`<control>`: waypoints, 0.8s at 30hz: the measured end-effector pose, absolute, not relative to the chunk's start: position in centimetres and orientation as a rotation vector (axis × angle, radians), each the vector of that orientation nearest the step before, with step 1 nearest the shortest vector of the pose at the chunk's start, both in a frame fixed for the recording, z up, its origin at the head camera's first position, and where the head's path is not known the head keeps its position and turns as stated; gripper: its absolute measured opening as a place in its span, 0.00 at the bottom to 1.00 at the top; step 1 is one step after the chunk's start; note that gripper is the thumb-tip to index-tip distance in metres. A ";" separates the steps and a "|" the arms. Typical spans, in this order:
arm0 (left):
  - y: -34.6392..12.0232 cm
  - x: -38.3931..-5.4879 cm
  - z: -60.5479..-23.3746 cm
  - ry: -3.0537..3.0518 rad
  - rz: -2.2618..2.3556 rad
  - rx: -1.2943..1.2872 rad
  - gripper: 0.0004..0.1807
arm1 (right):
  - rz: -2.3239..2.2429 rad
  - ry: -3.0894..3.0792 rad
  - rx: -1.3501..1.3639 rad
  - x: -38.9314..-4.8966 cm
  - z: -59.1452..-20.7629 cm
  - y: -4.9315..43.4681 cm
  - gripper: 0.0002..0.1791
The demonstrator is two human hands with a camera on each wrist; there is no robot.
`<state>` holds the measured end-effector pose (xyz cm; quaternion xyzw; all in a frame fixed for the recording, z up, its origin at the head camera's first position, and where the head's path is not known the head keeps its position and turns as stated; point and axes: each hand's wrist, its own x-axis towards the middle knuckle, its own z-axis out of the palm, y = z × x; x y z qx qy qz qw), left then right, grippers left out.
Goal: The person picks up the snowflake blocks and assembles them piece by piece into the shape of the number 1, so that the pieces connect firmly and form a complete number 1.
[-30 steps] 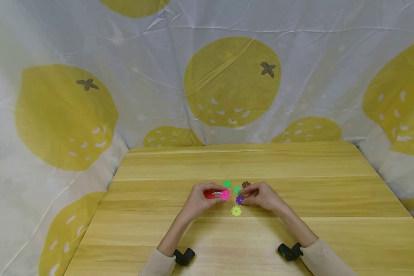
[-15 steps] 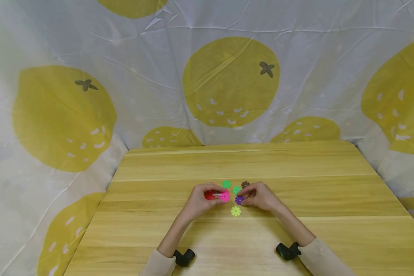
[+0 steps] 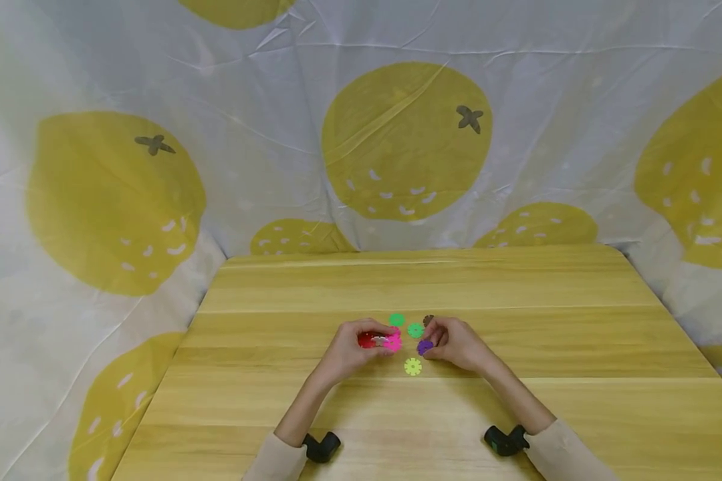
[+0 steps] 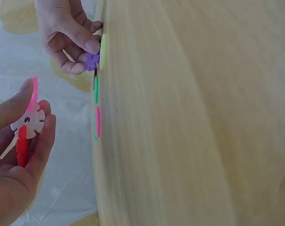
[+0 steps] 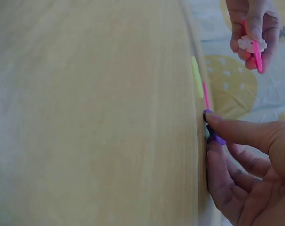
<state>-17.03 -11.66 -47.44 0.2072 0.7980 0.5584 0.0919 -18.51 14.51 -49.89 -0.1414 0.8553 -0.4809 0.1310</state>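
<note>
My left hand (image 3: 345,351) holds a joined piece of notched snowflake discs: a red disc (image 4: 22,147), a white disc (image 4: 30,120) and a pink disc (image 4: 33,94), set at angles to each other. The thumb and fingers grip its edges above the table. Across from it, my right hand (image 3: 458,344) pinches a purple snowflake disc (image 3: 424,347) between thumb and fingertips. In the left wrist view this purple disc (image 4: 92,61) appears tilted up. Fingers hide part of each held piece.
Flat on the wooden table (image 3: 517,287) lie two green discs, one farther back (image 3: 396,320) and one between the hands (image 3: 415,331). A yellow disc (image 3: 412,367) lies nearer, and a partly covered brown disc (image 3: 428,321) is behind the right hand. Another pink disc (image 4: 98,122) is on the table.
The purple disc has shifted slightly right with the right fingers, away from the left hand, and looks more tilted. The left hand stays in place with its joined discs.
</note>
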 end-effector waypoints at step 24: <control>-11.7 -17.1 -47.0 2.460 1.567 0.623 0.14 | -1.824 2.067 -0.440 -17.5 -49.2 15.7 0.22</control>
